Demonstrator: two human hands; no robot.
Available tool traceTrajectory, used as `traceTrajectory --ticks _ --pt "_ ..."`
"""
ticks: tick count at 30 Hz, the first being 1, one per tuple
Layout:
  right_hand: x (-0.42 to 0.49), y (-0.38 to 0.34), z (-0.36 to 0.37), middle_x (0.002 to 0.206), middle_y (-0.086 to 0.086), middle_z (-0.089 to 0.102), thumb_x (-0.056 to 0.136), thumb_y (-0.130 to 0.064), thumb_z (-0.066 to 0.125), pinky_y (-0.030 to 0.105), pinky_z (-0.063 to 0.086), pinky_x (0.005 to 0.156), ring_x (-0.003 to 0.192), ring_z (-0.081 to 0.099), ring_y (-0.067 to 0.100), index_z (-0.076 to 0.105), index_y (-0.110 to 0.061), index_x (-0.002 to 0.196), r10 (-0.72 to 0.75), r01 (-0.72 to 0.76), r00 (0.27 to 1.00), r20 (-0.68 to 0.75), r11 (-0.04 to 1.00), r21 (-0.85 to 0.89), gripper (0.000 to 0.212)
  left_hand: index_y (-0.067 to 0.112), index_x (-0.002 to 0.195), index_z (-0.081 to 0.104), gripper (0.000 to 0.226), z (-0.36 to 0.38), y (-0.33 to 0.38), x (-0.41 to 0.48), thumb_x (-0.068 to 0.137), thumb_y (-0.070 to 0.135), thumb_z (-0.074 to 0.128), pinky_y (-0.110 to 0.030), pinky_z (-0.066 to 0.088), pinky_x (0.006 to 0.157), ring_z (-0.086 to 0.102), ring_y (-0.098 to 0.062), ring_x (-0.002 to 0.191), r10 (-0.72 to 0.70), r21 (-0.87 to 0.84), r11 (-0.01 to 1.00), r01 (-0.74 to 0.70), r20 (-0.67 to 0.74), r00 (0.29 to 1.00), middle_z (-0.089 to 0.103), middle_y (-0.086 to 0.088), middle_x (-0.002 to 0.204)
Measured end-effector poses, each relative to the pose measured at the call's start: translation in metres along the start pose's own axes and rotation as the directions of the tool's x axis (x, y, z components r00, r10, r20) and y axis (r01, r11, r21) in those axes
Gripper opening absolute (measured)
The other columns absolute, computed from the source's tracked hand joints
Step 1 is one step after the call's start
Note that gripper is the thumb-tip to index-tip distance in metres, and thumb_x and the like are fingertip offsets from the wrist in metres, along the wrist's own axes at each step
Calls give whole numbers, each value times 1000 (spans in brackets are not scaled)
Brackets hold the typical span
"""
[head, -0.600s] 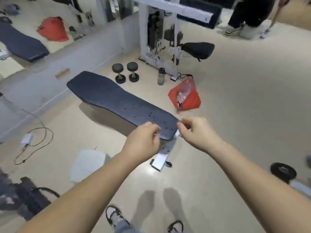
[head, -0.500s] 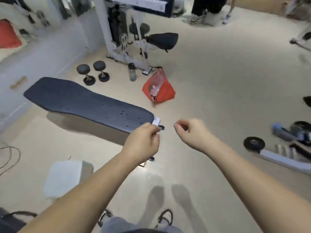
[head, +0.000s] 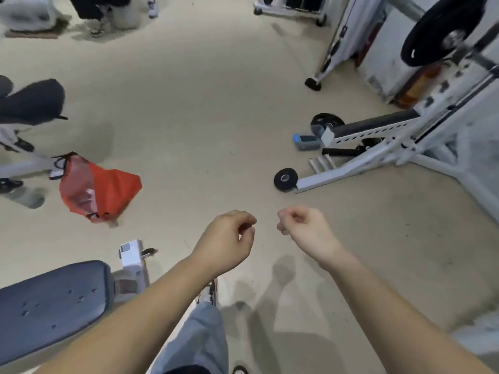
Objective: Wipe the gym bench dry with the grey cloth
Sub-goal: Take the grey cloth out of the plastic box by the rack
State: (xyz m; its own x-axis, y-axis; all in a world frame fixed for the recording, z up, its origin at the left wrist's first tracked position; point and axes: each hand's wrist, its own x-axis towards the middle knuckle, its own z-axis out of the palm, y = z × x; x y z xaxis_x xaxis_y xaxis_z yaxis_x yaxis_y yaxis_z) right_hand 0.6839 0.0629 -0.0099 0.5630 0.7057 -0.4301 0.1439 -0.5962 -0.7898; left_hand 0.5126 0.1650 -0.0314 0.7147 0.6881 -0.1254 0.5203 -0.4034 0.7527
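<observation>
A: Head view. How many hands, and what's in them?

B: Two. The left hand (head: pixel 226 242) and right hand (head: pixel 305 230) hang side by side over the floor (head: pixel 205 109), just apart, each loosely curled with fingertips pinched toward the thumb. Neither holds anything I can see.

A: The bench?

B: One bench (head: pixel 51 306), dark padded, at 8 o'clock from the hands, cut off by the left edge. Small droplets or marks dot the pad. Its white frame end (head: pixel 132 261) sticks out at its near tip. The left forearm crosses just beside that end.

A: And the grey cloth?

B: No cloth shows anywhere in this view.

A: Open room?

B: A wide bare stretch of floor runs from the hands toward 12 o'clock.

A: What crowds the edges?

B: One red bag (head: pixel 97 190) at 10 o'clock, on the floor. One white rack (head: pixel 378 147) at 2 o'clock, with three black plates on or about it, the largest plate (head: pixel 440 31) up at 1 o'clock. A small blue-and-grey thing (head: pixel 303 141) lies beside the rack. One other person's legs (head: pixel 108 12) stand far off at 11 o'clock. The wearer's own leg (head: pixel 199 338) and shoe sit below the arms.
</observation>
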Motion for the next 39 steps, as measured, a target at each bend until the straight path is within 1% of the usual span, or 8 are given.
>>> traceTrajectory --ticks 6,9,15,21,24,29,34,39 --pt "131 -56 -32 96 13 79 102 -26 58 46 59 91 93 76 29 71 -11 101 212 -169 968 -131 945 279 21 17 110 74 23 -30 0 162 92 17 61 -31 55 87 67 -7 89 63 -26 998 -62 22 998 71 6 101" --pt "201 -98 -50 97 16 79 102 -25 59 47 59 89 96 76 34 70 -13 94 250 -174 950 -187 921 348 18 20 111 74 23 -51 5 248 94 17 59 -30 55 86 67 -5 88 73 -47 996 -70 56 996 71 11 101" --pt "310 -151 -118 74 7 71 100 -21 58 37 56 73 70 67 21 68 -5 92 290 -133 912 -288 877 463 21 31 96 70 21 -71 49 400 95 16 57 -28 55 78 65 -4 82 109 -142 986 -86 164 980 70 15 90" --pt "429 -166 -189 75 6 73 100 -24 58 47 61 85 71 67 20 73 -4 103 337 -142 886 -320 852 504 25 23 115 68 24 -51 91 544 96 18 55 -14 51 73 66 4 75 110 -157 986 -65 295 949 71 11 92" --pt "498 -167 -217 76 5 73 101 -24 58 45 61 83 72 68 19 73 -6 100 361 -152 879 -313 832 533 23 23 118 68 28 -39 102 618 95 17 54 -24 56 84 66 -4 86 119 -106 990 -90 307 944 69 11 100" --pt "591 -177 -267 77 9 73 101 -23 58 42 58 76 73 68 21 72 -8 99 406 -175 866 -291 792 585 21 19 118 69 25 -33 123 727 95 15 59 -26 55 82 64 -10 82 177 -69 984 -165 278 944 69 6 100" --pt "683 -181 -317 79 10 76 101 -24 57 45 60 84 77 69 24 71 -13 104 458 -181 833 -311 757 628 17 21 130 60 35 -16 146 847 95 20 57 -32 55 86 65 -16 91 163 30 980 -198 452 877 66 6 106" --pt "775 -163 -337 82 13 73 99 -22 55 37 55 67 73 65 26 66 -12 104 569 -181 755 -325 658 731 16 17 125 55 30 27 146 976 95 19 56 -36 56 81 65 -22 90 132 113 962 -247 602 788 66 1 101"
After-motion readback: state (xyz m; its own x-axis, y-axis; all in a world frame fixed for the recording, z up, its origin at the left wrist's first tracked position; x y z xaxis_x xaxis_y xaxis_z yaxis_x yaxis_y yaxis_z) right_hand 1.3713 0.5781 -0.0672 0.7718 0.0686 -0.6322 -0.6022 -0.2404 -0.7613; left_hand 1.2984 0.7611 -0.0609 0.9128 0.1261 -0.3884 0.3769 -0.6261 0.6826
